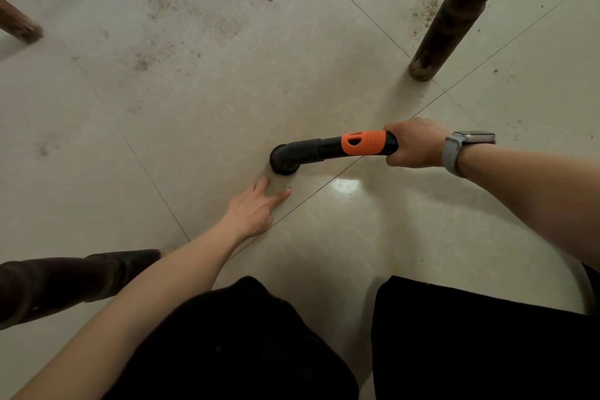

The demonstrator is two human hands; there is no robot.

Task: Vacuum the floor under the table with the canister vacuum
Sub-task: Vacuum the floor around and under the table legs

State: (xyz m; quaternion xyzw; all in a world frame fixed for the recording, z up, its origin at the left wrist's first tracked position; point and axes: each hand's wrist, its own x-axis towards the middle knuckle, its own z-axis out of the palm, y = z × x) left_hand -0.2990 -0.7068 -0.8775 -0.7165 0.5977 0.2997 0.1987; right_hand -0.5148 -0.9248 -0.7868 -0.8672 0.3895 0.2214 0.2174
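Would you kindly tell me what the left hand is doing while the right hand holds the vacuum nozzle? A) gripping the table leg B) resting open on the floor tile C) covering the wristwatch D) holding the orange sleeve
B: the left hand lies with fingers spread on the floor tile, just short of the vacuum nozzle, which the right hand holds.

The vacuum nozzle [285,160] stands mouth-down on the floor [207,107] near the middle, its tube running rightward into the right hand [417,143], which wraps the tube's end. The left hand [256,208] rests flat on the floor just below and left of the nozzle. One table leg [454,16] stands at upper right, another [21,24] at the far left edge, a third [71,282] at lower left. Dirt specks [181,10] lie across the floor beyond the nozzle, between the upper legs.
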